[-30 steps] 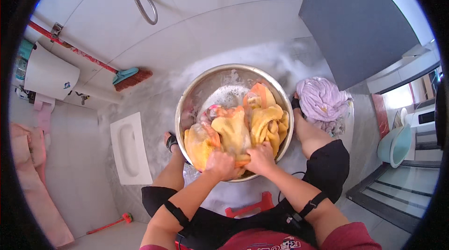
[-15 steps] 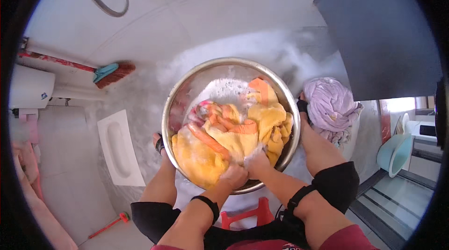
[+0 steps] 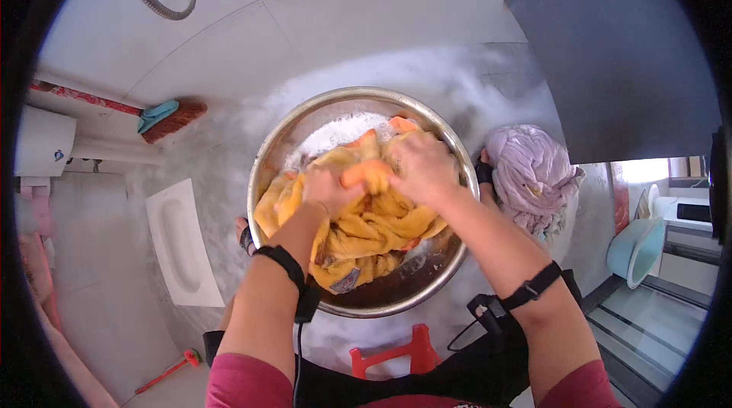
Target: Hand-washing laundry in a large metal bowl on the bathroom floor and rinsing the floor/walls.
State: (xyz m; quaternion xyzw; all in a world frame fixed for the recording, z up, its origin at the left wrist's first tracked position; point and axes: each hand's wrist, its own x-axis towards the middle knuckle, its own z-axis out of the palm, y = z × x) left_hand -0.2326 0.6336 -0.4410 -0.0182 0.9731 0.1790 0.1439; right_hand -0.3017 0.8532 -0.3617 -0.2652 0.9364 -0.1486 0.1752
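A wide metal basin stands between my feet. Inside it lies a bunched, wet yellow and orange cloth, with white suds at the far side. My left hand is closed on a fold of the cloth near the basin's middle. Just to its right and a little farther off, my right hand grips another part, slightly blurred by motion. An orange and yellow twist of cloth is stretched between the two hands. Some fingertips are hidden in the folds.
A lavender cloth heap sits right of the basin. To the left are a white squat toilet and a broom. A red stool is below me. At right stand a teal tub and a dark panel.
Both hands have moved from the basin's near edge to its middle and farther apart. The cloth has been pushed away and bunched up, baring the basin's near bottom.
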